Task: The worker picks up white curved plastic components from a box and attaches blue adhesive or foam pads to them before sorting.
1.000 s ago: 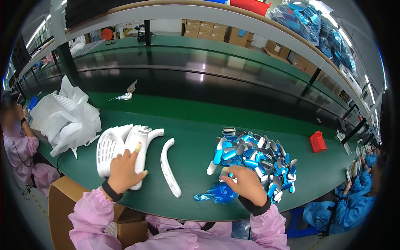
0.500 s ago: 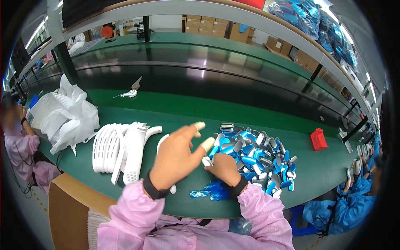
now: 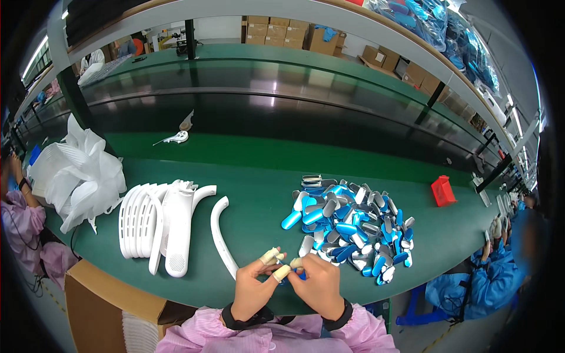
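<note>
Holding something blue (image 3: 302, 275), hands (image 3: 253, 291) (image 3: 321, 287) adjoin; carton labels (image 3: 378, 56) blur.

Blue material (image 3: 302, 275), mostly hidden among the fingers (image 3: 282, 273), only small patches showing, shape unclear

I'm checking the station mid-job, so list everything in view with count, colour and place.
Table: one, green, centre
Caps: many, blue and silver, right-hand pile
Slotted parts: several, white, left
Dotted-end part: one, white, beside them
Curved strip: one, white, left of centre
Wrapping sheets: heap, white, far left
Small tool: one, mostly white, back
Bin: one, red, right
Open carton: one, brown, lower left
Bagged parts: uncounted, mostly blue, upper right
Background cartons: many, brown, top
Co-workers: one pink-clad, left; at least one blue-clad, right
Left hand, right hand: black wristbands, front centre
</note>
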A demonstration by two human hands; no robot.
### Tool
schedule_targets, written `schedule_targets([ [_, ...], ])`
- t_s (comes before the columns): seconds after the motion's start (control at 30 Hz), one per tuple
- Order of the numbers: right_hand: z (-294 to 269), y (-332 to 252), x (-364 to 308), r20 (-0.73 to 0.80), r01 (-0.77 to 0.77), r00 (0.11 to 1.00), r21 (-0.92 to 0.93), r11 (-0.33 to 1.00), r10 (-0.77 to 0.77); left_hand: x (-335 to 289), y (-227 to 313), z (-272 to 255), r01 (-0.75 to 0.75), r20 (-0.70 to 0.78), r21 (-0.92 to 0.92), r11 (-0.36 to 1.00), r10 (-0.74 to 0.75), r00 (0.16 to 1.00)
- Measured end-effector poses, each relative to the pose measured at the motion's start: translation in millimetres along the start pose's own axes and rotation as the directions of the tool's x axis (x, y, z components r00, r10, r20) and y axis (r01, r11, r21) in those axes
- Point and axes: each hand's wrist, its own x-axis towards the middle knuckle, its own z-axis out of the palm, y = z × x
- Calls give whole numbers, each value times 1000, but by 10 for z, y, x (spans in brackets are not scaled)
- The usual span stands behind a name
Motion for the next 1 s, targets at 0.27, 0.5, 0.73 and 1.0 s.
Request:
schedule_targets([
  [0.27, -172, -17, -85, 114, -67, 993, 294, 954, 34, -43, 194, -2, -213, 31, 482, 850, 227, 973],
  [0.5, -140, -73, -61, 37, 68, 996, 224, 972, -79, -56, 137, -51, -391, 163, 620, 681, 375, 912],
  [0.73, -83, -48, -77, 51, 22, 998, 284, 958, -38, -74, 175, -54, -359, 150, 637, 683, 347, 926],
  [1.0, -15, -32, -70, 57, -40, 998, 289, 957, 25, -68, 191, -50, -359, 166, 616, 701, 331, 929],
])
